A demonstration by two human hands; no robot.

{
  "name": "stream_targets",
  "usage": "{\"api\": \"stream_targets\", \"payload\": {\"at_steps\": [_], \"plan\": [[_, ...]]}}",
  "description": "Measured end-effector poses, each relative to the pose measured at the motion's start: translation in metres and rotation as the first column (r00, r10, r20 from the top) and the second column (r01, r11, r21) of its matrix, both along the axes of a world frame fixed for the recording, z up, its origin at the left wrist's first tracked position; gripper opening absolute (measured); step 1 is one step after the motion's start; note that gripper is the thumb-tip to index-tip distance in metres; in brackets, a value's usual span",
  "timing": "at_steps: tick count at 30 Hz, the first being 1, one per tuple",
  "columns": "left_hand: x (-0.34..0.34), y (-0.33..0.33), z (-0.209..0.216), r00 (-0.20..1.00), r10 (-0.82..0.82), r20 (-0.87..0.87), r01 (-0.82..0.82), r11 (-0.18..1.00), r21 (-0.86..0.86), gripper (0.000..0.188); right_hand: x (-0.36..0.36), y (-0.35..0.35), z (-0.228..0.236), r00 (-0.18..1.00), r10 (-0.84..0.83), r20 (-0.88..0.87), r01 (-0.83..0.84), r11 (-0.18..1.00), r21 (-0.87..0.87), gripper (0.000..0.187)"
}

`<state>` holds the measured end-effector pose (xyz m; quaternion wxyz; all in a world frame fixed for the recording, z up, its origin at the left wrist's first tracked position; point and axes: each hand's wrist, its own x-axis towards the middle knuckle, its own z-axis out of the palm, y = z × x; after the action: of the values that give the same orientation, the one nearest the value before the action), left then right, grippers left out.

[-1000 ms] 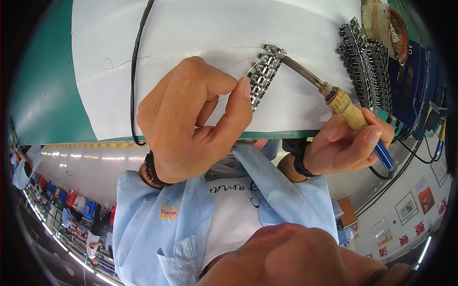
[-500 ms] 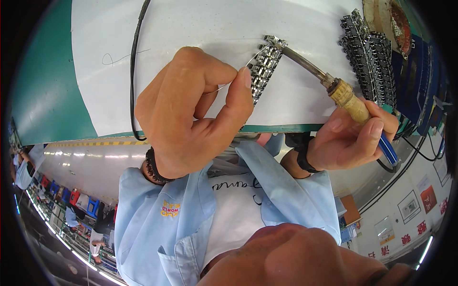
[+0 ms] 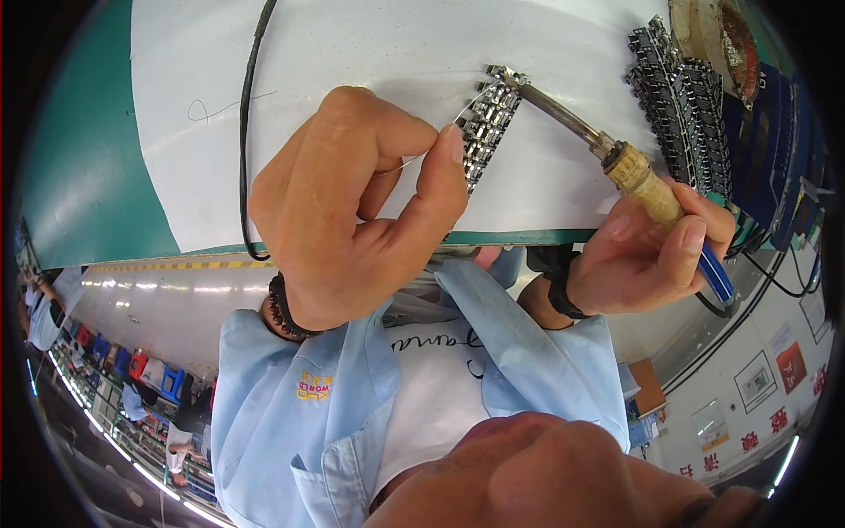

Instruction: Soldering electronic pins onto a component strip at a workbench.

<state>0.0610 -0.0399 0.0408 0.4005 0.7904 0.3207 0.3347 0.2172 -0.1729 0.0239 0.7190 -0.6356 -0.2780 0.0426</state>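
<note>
My left hand [image 3: 356,198] pinches a thin solder wire [image 3: 464,112] between thumb and forefinger. The wire's end reaches the top of a strip of small shiny metal parts [image 3: 489,123] lying on white paper [image 3: 554,202]. My right hand [image 3: 656,246] is wrapped round the handle of a soldering iron [image 3: 647,183], which has a worn tan grip and a blue end. From the right, the iron's tip touches the strip's upper end, close to the wire. Part of the strip's lower end is hidden behind my left fingers.
More dark metal strips [image 3: 679,114] lie in a pile at the right. Behind them are a reddish round holder [image 3: 739,53] and dark blue trays [image 3: 770,145]. A black cable [image 3: 246,132] crosses the paper at left, beside a loose curl of wire [image 3: 201,111]. Green bench surface [image 3: 84,158] borders the paper.
The iron's tip has shifted very slightly at the strip's upper end. Both hands keep their grips and stay nearly still.
</note>
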Motion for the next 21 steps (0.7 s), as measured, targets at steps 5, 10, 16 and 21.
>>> {"api": "stream_targets", "payload": {"at_steps": [5, 10, 16, 21], "plan": [[-0.0019, -0.0005, 0.0015, 1.000, 0.013, -0.003, -0.013, 1.000, -0.002, 0.020, -0.0005, 0.0008, 0.0003, 1.000, 0.010, 0.005, -0.010, 1.000, 0.004, 0.031], [0.0011, 0.0009, 0.0015, 1.000, 0.006, -0.007, -0.006, 1.000, 0.001, 0.019, -0.0010, 0.0037, 0.0016, 0.999, -0.034, -0.003, 0.034, 0.999, -0.009, 0.032], [0.0001, -0.0002, 0.0018, 1.000, 0.010, -0.013, -0.010, 1.000, -0.002, 0.019, 0.0039, -0.0042, 0.0022, 0.995, 0.094, -0.033, -0.093, 0.995, 0.038, 0.032], [0.0014, -0.0009, 0.0022, 0.999, 0.004, -0.040, -0.005, 1.000, -0.026, 0.019, 0.0032, -0.0037, 0.0024, 0.994, 0.103, -0.033, -0.102, 0.994, 0.031, 0.031]]}}
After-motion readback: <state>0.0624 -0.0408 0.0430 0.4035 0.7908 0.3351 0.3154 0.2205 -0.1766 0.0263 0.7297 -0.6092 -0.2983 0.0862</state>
